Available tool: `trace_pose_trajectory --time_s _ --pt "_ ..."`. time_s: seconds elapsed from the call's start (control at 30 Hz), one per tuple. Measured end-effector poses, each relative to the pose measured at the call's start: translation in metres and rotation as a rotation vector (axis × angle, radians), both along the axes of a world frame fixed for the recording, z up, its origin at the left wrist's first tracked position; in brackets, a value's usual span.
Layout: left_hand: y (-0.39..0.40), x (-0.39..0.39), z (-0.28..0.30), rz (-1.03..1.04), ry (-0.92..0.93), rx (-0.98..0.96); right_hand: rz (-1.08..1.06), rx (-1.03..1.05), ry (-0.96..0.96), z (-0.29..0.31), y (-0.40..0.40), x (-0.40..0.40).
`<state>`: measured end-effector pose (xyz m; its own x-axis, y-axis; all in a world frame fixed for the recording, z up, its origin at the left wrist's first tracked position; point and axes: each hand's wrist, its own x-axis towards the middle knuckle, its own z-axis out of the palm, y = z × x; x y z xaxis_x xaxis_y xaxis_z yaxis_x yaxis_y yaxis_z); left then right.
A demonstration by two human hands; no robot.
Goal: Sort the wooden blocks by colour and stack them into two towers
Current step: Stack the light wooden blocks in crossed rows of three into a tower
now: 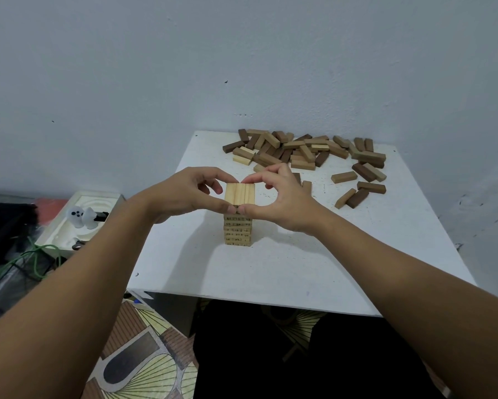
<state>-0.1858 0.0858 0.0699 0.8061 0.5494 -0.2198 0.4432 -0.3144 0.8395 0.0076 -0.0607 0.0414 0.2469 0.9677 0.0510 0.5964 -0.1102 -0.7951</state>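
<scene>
I see a white surface (285,272) set against the wall. A light tower (238,230) stands on it near the middle, printed numbers on its near face. Toward the far right lies a loose pile (305,152) of light and dark blocks, and a few strays (357,191) lie apart just right of it.

pale matt wood tower (239,214); scuffed white painted table (271,269)

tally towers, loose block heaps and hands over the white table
tower of stacked pale wooden blocks: 1
heap of loose pale and dark brown wooden blocks: 1
hands gripping the tower top, left hand and right hand: 2
total: 4
</scene>
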Motion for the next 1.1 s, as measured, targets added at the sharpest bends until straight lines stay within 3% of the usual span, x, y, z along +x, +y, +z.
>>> trace_pose_trajectory --time_s 0.27,0.43,0.53,0.67,0.73,0.9,1.1 --pt "-0.001 -0.002 0.007 -0.014 0.041 -0.027 0.016 -0.014 0.003 -0.001 -0.002 0.004" --pt "0.004 -0.001 0.015 0.108 -0.107 -0.112 -0.02 0.034 0.104 0.001 -0.01 0.023" --pt "0.001 0.013 0.027 0.225 -0.149 0.017 -0.132 0.073 0.032 0.001 -0.015 0.047" --pt "-0.009 0.062 0.044 0.326 -0.111 0.276 -0.25 -0.036 -0.198 -0.009 -0.025 0.085" --pt "-0.016 0.098 0.05 0.323 -0.051 0.418 -0.269 -0.11 -0.303 -0.016 -0.03 0.105" --pt "-0.039 0.194 0.04 0.132 0.308 0.703 -0.284 -0.235 -0.459 -0.028 -0.034 0.153" --pt "-0.02 0.28 -0.021 -0.022 0.476 0.72 -0.252 -0.328 -0.506 -0.04 -0.022 0.205"
